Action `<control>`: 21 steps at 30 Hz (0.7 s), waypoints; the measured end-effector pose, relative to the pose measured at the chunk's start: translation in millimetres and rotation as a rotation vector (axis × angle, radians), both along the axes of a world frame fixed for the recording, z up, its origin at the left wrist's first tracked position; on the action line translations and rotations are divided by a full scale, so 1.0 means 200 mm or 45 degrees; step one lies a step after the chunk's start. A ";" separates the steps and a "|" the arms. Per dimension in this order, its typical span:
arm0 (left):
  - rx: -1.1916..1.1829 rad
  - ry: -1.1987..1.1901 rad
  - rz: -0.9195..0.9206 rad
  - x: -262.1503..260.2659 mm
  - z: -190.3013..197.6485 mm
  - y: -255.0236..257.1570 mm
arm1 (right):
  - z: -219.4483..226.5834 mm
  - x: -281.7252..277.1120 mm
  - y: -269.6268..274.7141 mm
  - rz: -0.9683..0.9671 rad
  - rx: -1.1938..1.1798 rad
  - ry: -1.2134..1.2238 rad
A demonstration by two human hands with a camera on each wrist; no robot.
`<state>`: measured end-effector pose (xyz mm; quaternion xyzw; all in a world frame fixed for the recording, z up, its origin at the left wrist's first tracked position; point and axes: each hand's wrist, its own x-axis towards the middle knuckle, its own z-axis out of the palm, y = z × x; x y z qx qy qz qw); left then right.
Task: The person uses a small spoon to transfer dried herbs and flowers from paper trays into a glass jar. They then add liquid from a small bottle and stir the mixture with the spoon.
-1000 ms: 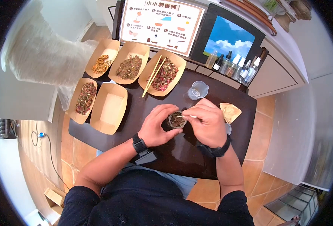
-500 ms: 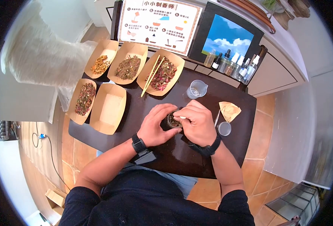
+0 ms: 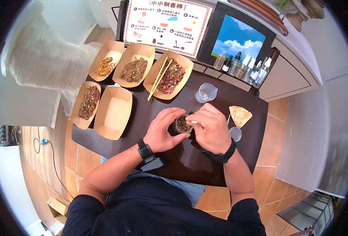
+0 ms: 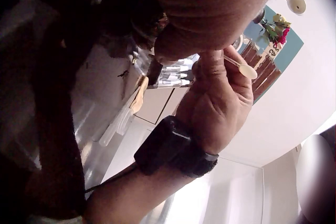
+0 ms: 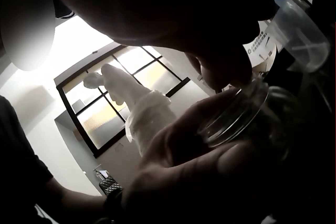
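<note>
A small clear jar [image 3: 183,125] of dried plant bits stands on the dark table, and the left hand [image 3: 164,131] curls its fingers and thumb round it. Over the jar's mouth, the right hand [image 3: 212,128] pinches a thin pale spoon; its small bowl [image 4: 248,71] sticks out from the fingers in the left wrist view, while its lower end is down in the jar. In the right wrist view the jar's glass rim [image 5: 236,119] shows between the thumb and fingers of the left hand [image 5: 189,166].
Behind the hands stands a clear beaker [image 3: 206,93]. Paper trays [image 3: 113,113], several with dried plants, lie left, with yellow tongs [image 3: 160,79] on one. A folded filter [image 3: 240,116] and round lid [image 3: 235,134] lie right. Bottles [image 3: 240,67] line the back shelf.
Over the jar the right hand has shifted left, then slightly back right, with the spoon. The left hand has stayed round the jar nearly unmoved.
</note>
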<state>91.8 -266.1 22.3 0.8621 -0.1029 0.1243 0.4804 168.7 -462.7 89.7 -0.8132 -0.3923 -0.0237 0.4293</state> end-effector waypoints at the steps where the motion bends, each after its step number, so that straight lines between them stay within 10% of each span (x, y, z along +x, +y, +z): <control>1: -0.004 -0.002 0.002 0.00 0.00 0.00 | 0.01 0.00 0.00 -0.014 0.027 0.017; 21: -0.037 -0.007 -0.007 0.00 0.00 0.00 | -0.02 -0.01 0.02 0.043 0.094 0.177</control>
